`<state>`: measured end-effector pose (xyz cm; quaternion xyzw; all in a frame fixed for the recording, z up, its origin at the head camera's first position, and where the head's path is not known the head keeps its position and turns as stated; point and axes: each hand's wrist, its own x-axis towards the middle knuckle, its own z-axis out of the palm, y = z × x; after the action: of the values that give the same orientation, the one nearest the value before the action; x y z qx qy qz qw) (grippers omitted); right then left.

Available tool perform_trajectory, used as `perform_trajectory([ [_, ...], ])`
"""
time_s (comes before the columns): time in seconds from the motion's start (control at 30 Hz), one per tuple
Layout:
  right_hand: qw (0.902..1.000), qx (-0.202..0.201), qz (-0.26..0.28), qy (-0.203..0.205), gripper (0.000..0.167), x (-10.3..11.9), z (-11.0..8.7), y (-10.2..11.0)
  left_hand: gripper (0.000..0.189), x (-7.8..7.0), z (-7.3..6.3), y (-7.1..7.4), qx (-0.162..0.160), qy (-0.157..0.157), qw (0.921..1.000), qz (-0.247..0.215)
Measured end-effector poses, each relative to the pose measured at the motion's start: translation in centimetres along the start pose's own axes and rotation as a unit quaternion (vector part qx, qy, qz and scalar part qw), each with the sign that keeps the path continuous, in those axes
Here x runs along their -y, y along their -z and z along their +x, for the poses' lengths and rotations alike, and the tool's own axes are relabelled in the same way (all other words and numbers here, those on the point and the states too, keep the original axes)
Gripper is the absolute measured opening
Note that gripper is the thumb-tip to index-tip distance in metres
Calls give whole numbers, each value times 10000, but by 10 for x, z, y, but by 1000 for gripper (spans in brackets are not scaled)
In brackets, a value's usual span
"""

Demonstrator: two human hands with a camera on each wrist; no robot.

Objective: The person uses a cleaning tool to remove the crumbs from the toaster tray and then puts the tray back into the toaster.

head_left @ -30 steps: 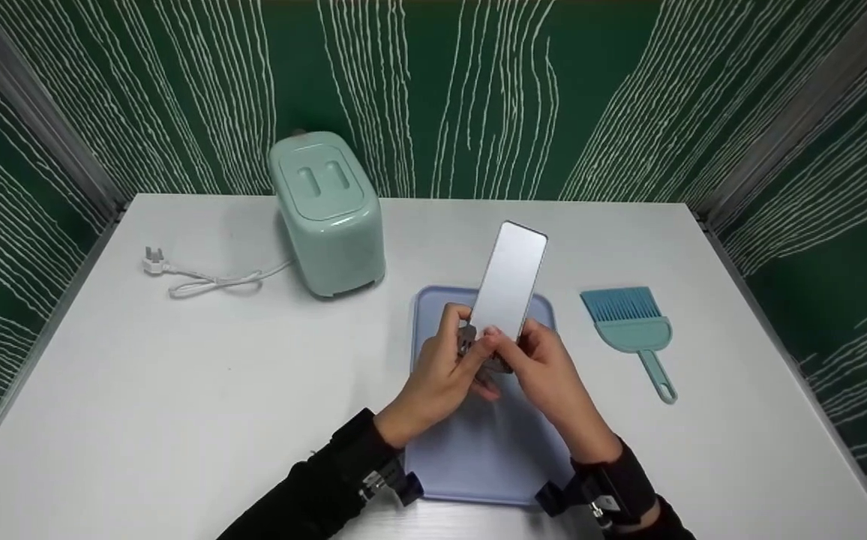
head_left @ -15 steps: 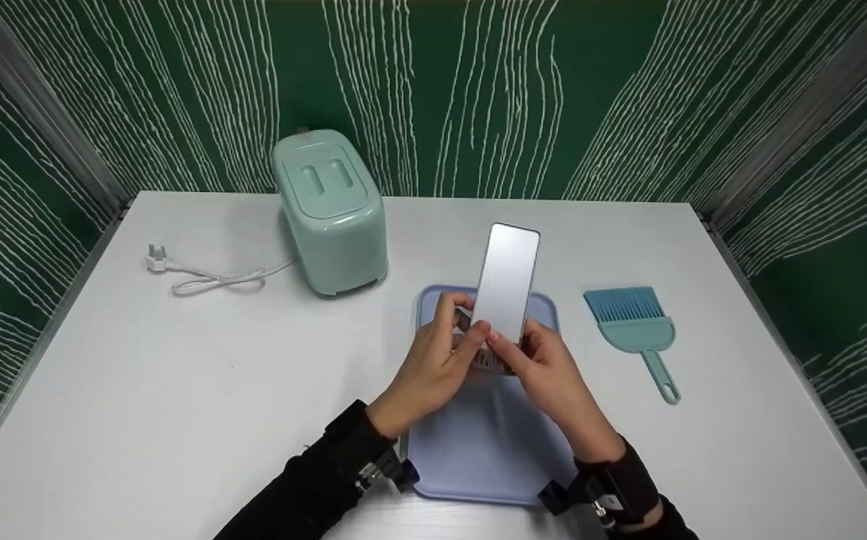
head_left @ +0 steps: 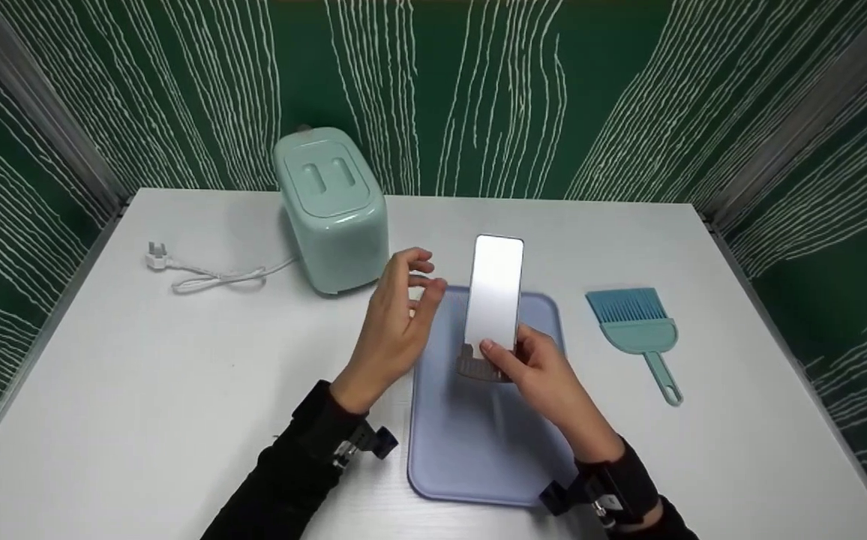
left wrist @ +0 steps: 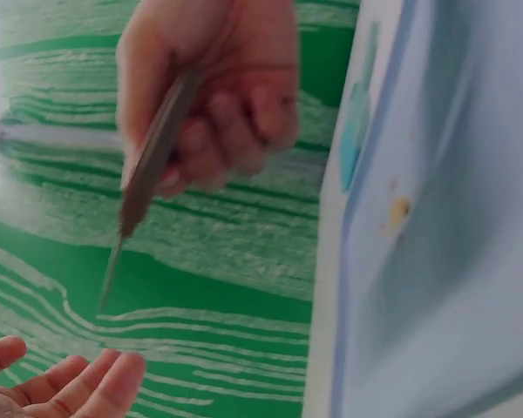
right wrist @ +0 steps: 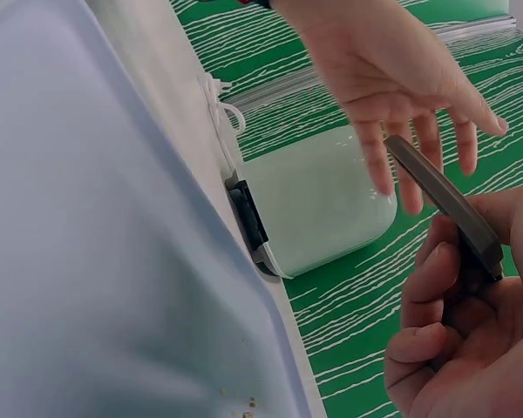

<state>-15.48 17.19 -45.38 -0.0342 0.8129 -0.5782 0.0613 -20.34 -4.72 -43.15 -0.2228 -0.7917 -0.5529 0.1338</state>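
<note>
My right hand [head_left: 546, 367] pinches a flat, narrow rectangular plate [head_left: 495, 292] at its lower end, thumb on the bright, mirror-like face. A brown-grey ridged piece [head_left: 478, 366] sits at that end; in the left wrist view the brown part [left wrist: 152, 165] looks thick, tapering to a thin edge. I cannot tell what kind of thing it is. The plate is held over a lavender tray [head_left: 463, 450]. Left of it, my left hand [head_left: 396, 319] is raised apart from the plate, with loosely bent fingers holding nothing. Yellowish crumbs [left wrist: 399, 212] lie on the tray.
At the back left stands a mint-green toaster [head_left: 340, 240], its white cord and plug [head_left: 212, 279] lying to the left. A small teal brush [head_left: 637, 330] with a handle lies right of the tray. Green walls with white streaks enclose the white table [head_left: 141, 420].
My left hand has let go of the plate and moved left and up. The plate, still in my right hand, has turned more upright and shifted slightly left.
</note>
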Motion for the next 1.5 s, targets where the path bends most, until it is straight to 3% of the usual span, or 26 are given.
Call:
perform_trajectory([
  [0.23,9995,234,-197,26,33,-3,0,0,39,3,16,35,-974,-22,9952,81],
  [0.33,9986,419,-299,79,35,-5,1,-1,43,12,20,48,-1321,-173,9888,672],
  [0.43,9975,565,-395,138,35,-7,2,-3,48,28,24,57,-1509,-285,9764,1521],
  [0.57,9960,700,-506,220,34,-9,3,-6,55,48,26,66,-1508,-175,9627,2241],
  [0.77,9949,802,-576,181,32,-9,3,-16,60,66,27,80,-1498,-207,9538,2595],
  [1.03,9894,1394,-408,17,35,-8,5,-31,58,79,36,88,-1322,1,9548,2661],
  [1.27,9794,1998,-157,-259,31,-4,11,-41,50,89,39,86,-1317,-230,9507,2798],
  [1.5,9642,2446,444,-920,22,-6,27,-59,46,92,39,87,-1345,-363,9505,2778],
])
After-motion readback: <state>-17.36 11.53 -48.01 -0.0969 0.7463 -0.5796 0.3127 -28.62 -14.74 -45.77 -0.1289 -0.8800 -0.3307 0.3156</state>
